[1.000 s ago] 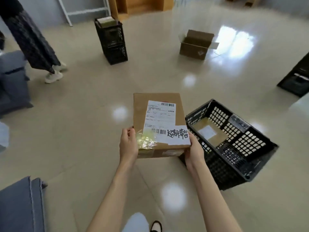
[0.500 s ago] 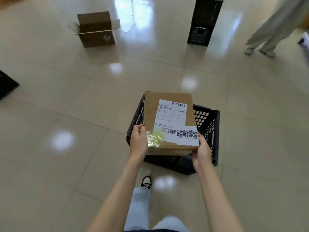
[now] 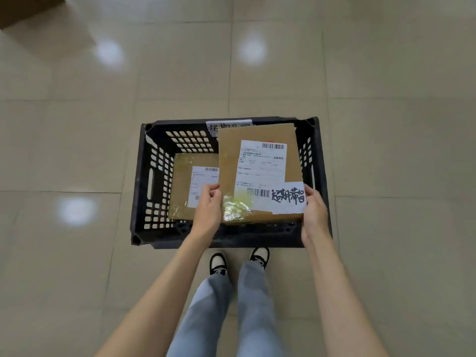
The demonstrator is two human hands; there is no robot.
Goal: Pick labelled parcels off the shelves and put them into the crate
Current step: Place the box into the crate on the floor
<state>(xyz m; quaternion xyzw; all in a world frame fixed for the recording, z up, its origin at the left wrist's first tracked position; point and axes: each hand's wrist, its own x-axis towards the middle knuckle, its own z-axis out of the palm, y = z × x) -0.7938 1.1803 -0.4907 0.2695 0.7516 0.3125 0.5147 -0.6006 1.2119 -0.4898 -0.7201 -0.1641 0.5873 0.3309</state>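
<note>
Cardboard parcel [image 3: 257,173] looks rigid and prob light – held flat w/o strain; best grip is the side edges near the close end. Left hand [image 3: 208,212] and right hand [image 3: 314,212] both clamp those edges. Parcel hangs over the black crate [image 3: 140,181], right half, above another labelled parcel [image 3: 192,186]. Brown box, white shipping label w/ barcodes, handwritten slip, crinkled yellowish tape.

The place looked like a parcel depot or sorting room, shown by the glossy beige tiled floor [image 3: 77,137] mirroring ceiling lights, a black slotted plastic crate [image 3: 144,181] with a handwritten tag, and brown cardboard parcels [image 3: 229,155] carrying printed barcode shipping labels [image 3: 260,163].
</note>
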